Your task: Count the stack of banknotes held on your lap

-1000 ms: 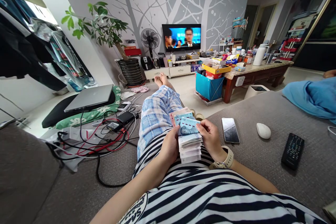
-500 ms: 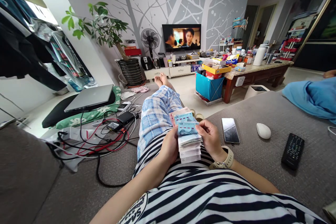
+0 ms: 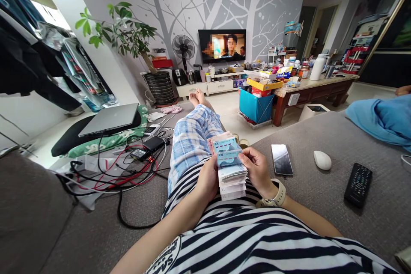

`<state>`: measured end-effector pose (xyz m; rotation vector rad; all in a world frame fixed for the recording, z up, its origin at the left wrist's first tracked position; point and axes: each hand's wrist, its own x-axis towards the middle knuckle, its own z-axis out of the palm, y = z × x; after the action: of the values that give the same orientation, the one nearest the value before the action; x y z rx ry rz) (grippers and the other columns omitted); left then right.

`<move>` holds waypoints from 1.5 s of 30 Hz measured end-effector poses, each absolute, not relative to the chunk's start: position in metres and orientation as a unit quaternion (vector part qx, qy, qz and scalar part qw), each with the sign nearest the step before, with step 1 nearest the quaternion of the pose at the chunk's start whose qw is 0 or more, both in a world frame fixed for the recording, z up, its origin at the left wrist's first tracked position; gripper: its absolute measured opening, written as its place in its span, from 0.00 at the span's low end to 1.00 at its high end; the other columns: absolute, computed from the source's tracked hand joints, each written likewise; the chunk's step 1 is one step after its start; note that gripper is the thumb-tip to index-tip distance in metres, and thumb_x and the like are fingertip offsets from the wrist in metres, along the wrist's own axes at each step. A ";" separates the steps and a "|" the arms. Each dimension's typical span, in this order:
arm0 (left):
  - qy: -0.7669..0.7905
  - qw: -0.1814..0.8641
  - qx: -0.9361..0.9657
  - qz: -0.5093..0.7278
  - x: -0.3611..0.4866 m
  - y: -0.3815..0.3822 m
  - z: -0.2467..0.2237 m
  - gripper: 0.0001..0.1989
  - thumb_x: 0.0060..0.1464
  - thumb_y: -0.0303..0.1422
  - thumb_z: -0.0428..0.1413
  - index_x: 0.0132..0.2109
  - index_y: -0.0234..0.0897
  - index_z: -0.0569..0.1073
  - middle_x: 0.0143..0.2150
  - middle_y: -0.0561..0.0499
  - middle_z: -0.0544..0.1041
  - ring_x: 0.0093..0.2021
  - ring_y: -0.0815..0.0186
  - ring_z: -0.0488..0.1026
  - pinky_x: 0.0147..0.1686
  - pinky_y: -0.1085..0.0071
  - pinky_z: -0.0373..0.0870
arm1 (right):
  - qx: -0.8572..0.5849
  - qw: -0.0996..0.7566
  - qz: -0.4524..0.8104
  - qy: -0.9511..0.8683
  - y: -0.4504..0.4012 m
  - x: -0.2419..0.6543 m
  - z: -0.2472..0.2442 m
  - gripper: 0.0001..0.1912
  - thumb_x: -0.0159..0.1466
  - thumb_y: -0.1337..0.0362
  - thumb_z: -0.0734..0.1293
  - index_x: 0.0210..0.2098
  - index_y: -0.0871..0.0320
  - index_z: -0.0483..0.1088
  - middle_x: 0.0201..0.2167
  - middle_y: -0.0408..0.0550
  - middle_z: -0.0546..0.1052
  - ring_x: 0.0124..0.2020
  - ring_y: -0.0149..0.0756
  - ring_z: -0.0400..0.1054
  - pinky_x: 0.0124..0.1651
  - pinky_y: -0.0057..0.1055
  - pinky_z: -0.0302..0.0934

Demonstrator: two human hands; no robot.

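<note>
A thick bundle of banknotes (image 3: 232,175) lies bent over between my two hands, above my striped shirt. Blue-green notes are on top, pinkish ones show behind them at the far end, and pale ends fan out towards me. My left hand (image 3: 208,176) is closed round the left edge of the bundle, its fingers mostly hidden beneath. At the right edge my right hand (image 3: 256,170), with a beige watch on the wrist, pinches a blue-green note between thumb and fingers.
On the grey sofa (image 3: 308,197), a phone (image 3: 281,159), a white mouse (image 3: 322,160) and a black remote (image 3: 358,184) lie to the right. Tangled cables (image 3: 120,171) and a laptop (image 3: 109,119) are on the left. A blue cloth (image 3: 382,122) lies at the far right.
The top blue-green note has tilted and shifted slightly towards me, showing more of the note behind it. Both hands have barely moved and keep their hold.
</note>
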<state>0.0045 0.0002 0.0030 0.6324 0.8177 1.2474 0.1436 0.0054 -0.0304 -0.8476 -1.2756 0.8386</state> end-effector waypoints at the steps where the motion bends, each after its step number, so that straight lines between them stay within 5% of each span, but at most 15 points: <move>1: 0.363 0.690 0.285 0.558 0.005 0.000 0.003 0.15 0.46 0.31 0.57 0.42 0.31 0.78 0.35 0.45 0.83 0.37 0.53 0.80 0.40 0.62 0.75 | -0.371 0.642 0.368 -0.560 0.005 0.144 -0.031 0.13 0.61 0.55 0.67 0.29 0.58 0.70 0.23 0.41 0.68 0.26 0.31 0.60 0.30 0.28 0.56; 45: 0.360 0.698 0.252 0.565 0.004 0.000 0.003 0.15 0.53 0.31 0.56 0.46 0.28 0.77 0.38 0.42 0.83 0.41 0.53 0.80 0.46 0.59 0.74 | -0.339 0.659 0.371 -0.559 0.002 0.144 -0.024 0.13 0.63 0.57 0.67 0.27 0.57 0.68 0.21 0.40 0.68 0.25 0.30 0.60 0.31 0.29 0.55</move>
<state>0.0039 -0.0003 0.0026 0.5619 0.8025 1.2590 0.1437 0.0017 -0.0240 -0.7671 -1.2658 0.8391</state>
